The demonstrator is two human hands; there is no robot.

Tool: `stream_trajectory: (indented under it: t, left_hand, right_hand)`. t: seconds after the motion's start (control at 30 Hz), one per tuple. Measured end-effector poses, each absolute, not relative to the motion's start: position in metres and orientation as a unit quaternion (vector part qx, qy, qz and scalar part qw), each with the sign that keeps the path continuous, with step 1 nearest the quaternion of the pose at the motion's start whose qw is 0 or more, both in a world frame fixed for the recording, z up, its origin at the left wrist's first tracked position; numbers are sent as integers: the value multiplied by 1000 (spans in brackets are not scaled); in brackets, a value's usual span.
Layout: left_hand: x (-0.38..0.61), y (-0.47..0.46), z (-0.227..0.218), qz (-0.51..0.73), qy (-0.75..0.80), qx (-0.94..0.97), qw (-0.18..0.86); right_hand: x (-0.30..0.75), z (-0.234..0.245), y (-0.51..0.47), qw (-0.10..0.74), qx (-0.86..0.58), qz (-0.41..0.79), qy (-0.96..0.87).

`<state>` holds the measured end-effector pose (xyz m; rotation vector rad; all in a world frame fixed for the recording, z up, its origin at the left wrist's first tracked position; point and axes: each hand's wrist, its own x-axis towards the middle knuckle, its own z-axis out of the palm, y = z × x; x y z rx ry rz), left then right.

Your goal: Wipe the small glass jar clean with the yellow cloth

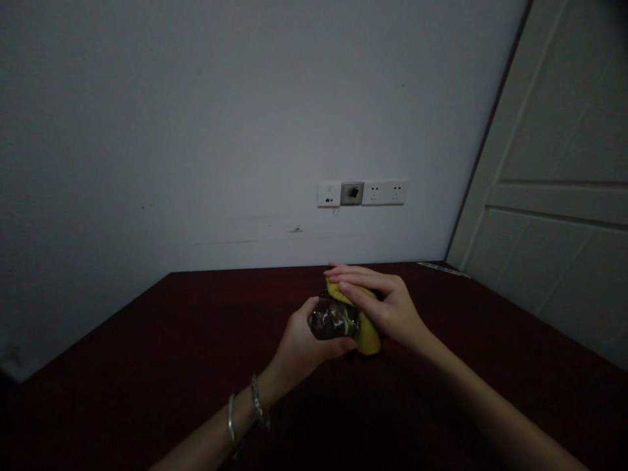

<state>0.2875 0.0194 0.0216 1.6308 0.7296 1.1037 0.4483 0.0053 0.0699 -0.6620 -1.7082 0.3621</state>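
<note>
Over the table (196,327), the left hand (307,337) is curling half-closed around a glass (333,320); the right hand (387,302) is loosely clasping a yellow cloth (367,335) against it, apparently wiping. The next move is probably needing steady support.

scuffed wall (255,131) | white sockets (385,193) | panelled door (564,144) | dark-red tabletop (171,340)

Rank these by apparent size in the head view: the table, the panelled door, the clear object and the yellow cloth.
1. Table
2. Panelled door
3. Clear object and yellow cloth: too close to rank; left hand and right hand partly cover them
</note>
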Motion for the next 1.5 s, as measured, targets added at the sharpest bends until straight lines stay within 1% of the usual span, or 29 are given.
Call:
stream_trajectory:
  t: [0.07,0.13,0.27,0.33,0.43,0.53,0.67,0.73,0.83,0.9,1.07,1.17,1.23,1.4,1.5]
  left_hand:
    - [288,19,22,457,298,673,499]
    - [289,20,21,469,284,670,501]
    - [290,22,20,506,265,653,497]
    - [290,23,20,517,268,648,491]
    - [287,23,21,518,271,658,475]
    - [285,23,19,502,271,667,480]
    - [284,25,14,484,262,663,508]
    - [285,25,14,483,258,658,517]
    - [285,25,19,485,251,641,539]
    - [285,24,22,491,253,628,548]
    - [285,23,25,504,266,614,546]
    - [285,21,24,504,254,600,567]
    - [286,20,25,501,250,592,580]
    - [287,15,29,481,251,562,624]
    - [287,13,31,477,258,562,625]
  right_hand:
    - [448,68,7,600,-282,170,-729]
    - [448,69,4,594,-263,159,-743]
    - [448,72,-5,530,-183,112,-821]
    - [446,72,-7,512,-160,101,-838]
    - [443,69,-4,551,-198,115,-802]
    - [444,65,6,598,-265,175,-736]
    - [446,62,17,587,-341,268,-684]
    - [445,61,17,585,-350,281,-675]
    - [442,59,13,590,-336,270,-682]
    - [442,57,9,575,-316,262,-708]
    - [450,58,4,496,-269,259,-784]
    - [455,62,2,458,-270,246,-811]
    - [456,63,2,453,-275,222,-819]
    - [450,60,0,441,-280,109,-846]
    - [446,58,-1,435,-275,47,-856]
